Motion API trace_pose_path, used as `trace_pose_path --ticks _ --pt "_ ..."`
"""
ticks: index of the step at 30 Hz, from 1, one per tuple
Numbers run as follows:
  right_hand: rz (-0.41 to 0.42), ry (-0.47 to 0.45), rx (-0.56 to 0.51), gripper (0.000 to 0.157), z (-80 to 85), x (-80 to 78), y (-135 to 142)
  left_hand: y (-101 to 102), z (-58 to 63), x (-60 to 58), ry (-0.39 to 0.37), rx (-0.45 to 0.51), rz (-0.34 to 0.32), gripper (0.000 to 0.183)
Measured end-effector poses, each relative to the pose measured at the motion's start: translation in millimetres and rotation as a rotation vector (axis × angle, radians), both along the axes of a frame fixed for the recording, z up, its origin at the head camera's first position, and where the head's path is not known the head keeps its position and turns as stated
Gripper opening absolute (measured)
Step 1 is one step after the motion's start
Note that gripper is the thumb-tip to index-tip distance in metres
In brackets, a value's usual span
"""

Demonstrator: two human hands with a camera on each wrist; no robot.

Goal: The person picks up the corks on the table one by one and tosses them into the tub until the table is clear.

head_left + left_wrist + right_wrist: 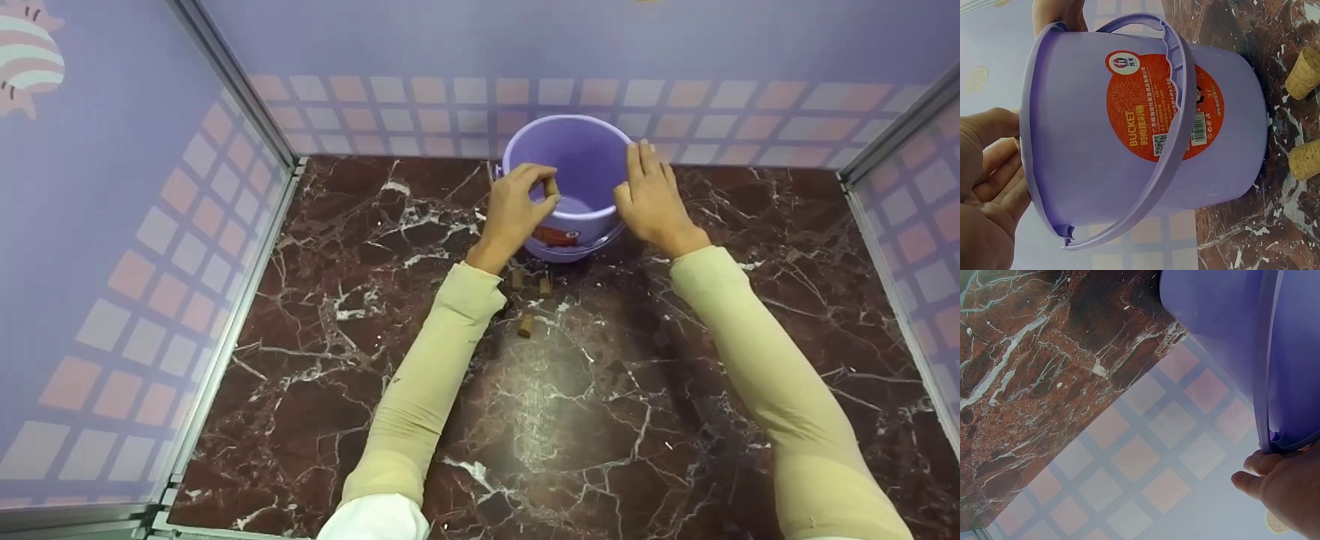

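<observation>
A purple bucket (577,232) with a red label stands upright by the back wall, its handle hanging down at the front. Over the near left part of its mouth, my left hand (517,206) pinches a cork (551,186) between thumb and fingers. In the left wrist view the rim hides most of that hand's fingertips. My right hand (652,199) holds the bucket's right rim, thumb toward the inside and fingers along the outer side. The same hand (1286,484) shows at the handle joint in the right wrist view.
Three corks lie on the dark marbled tabletop in front of the bucket: one cork (526,325) nearer me, another cork (545,287) and a third cork (517,280) close to its base. Lilac panels with metal edges enclose the back, the left side (112,225) and the right.
</observation>
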State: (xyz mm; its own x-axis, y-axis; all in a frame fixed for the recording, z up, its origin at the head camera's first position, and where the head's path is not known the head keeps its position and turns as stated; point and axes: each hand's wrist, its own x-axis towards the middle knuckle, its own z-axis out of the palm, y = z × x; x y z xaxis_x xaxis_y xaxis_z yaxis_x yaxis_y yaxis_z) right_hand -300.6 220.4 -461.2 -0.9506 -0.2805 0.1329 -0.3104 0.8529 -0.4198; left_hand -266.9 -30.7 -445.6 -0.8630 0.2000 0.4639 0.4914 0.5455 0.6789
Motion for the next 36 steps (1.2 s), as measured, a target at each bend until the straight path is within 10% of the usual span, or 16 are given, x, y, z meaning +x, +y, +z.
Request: trace_pose_path --ticks 22,36 --pt "0.000 -0.015 -0.004 0.073 2.6 -0.3 0.4 -0.9 2.9 0.8 -0.004 -0.026 -0.012 0.042" --pt "-0.003 -0.004 0.002 0.073 0.0 0.0 1.4 -12.3 0.6 22.4 0.167 0.179 -0.036 0.035"
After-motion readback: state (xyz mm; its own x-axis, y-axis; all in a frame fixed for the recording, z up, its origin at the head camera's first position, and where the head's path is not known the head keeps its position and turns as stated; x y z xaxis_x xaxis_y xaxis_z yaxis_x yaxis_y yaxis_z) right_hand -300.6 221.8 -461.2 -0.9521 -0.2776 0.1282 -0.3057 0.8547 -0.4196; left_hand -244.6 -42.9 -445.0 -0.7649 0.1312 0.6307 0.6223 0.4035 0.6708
